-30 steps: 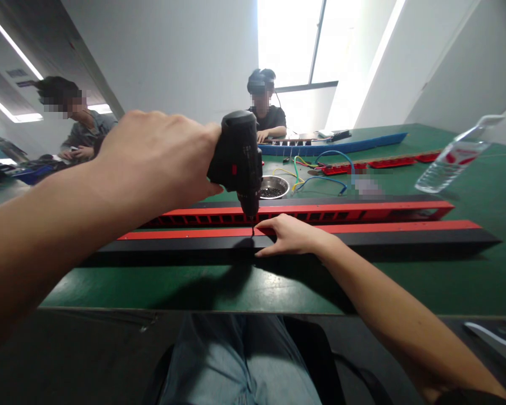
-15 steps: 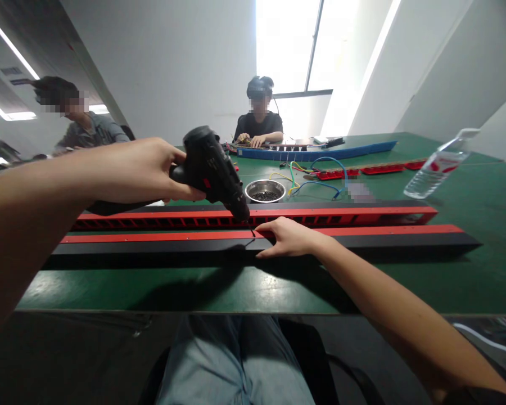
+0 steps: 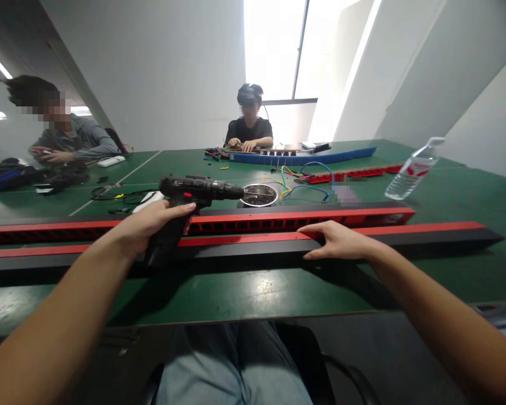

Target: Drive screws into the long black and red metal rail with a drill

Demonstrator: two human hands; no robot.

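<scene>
My left hand (image 3: 145, 225) is wrapped round the grip of a black cordless drill (image 3: 194, 188). The drill lies nearly level and points right, with its thin bit over a steel bowl (image 3: 247, 203) of small dark screws. A long red and black bar (image 3: 244, 247) runs across the table in front of me. My right hand (image 3: 337, 241) grips this bar right of its middle, fingers on the red top and thumb on the black front face. Behind it lies a similar bar (image 3: 379, 215), its slotted red side facing me.
Coloured wires (image 3: 307, 183) and red strips (image 3: 354, 173) lie beyond the bowl. A water bottle (image 3: 413, 169) stands to the right. One co-worker (image 3: 249, 126) sits opposite behind a blue strip (image 3: 303, 160); another (image 3: 71, 135) sits at the far left.
The drill has swung from pointing down at the near bar to level, its bit now over the bowl. The near bar has slid right with my right hand.
</scene>
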